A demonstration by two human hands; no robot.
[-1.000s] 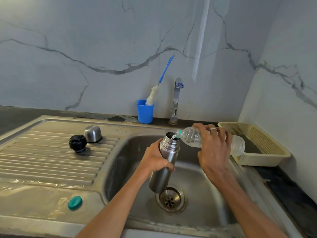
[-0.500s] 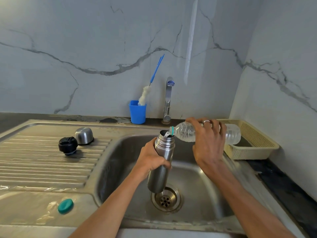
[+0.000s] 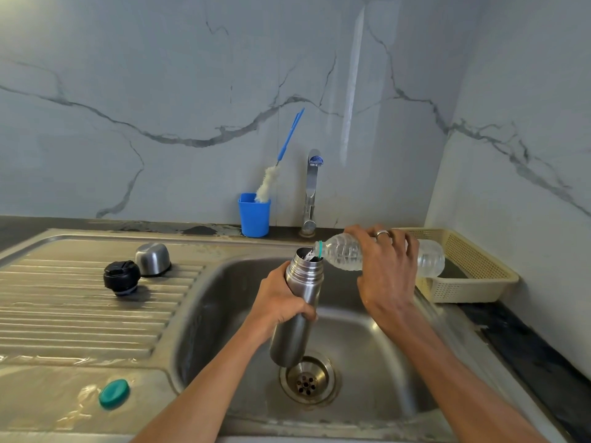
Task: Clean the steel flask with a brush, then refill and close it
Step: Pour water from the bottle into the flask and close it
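Ribbed drainboard [image 3: 80, 314] lying left of hands – black stopper [image 3: 121, 277], steel cap [image 3: 152, 259] sitting there. Left hand [image 3: 281, 302] gripping steel flask [image 3: 297, 314] over sink basin [image 3: 367, 362]. Right hand [image 3: 387, 276] wrapping around plastic bottle [image 3: 348, 255], tipping it, neck at flask mouth – marble wall [image 3: 192, 91] standing behind.

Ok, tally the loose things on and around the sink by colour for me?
Steel: 2, flask in left hand, steel cup
Blue: 2, holder, brush
Black: 1, stopper
Teal: 1, bottle cap
Clear: 1, water bottle in right hand
Cream: 1, basket
Total: 8
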